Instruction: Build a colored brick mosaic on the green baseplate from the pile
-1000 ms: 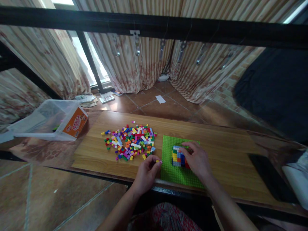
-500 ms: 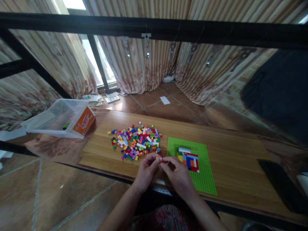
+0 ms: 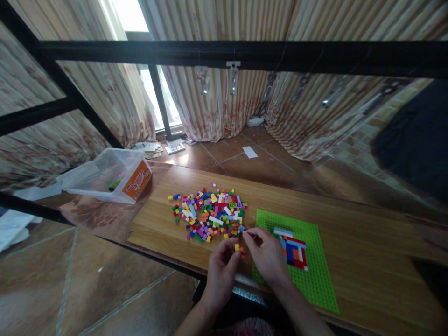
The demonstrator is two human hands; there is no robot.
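Observation:
My left hand [image 3: 221, 268] is closed in a pinch on small yellow and orange toy bricks [image 3: 237, 247], held over the table's near edge. Just to its right, my right hand [image 3: 269, 255] has thumb and forefinger pressed together beside the pile; what they hold, if anything, is too small to make out. The loose pile of coloured toy bricks [image 3: 215, 220] spreads beyond my left hand. Partly behind my right hand lies a green studded baseplate [image 3: 317, 270], bearing a flat patch of red, blue, white and orange bricks [image 3: 294, 250].
The wooden tabletop [image 3: 364, 261] extends to the right, where a dark flat object [image 3: 429, 280] lies. At the left stands a clear plastic bin [image 3: 105, 184] with an orange label. A black metal bar [image 3: 266, 56] crosses above the table, with clips hanging from it.
My hands have moved apart; the right has come away from the bricks in my left, towards the pile's edge. The view has shifted, so the scene sits lower and further right.

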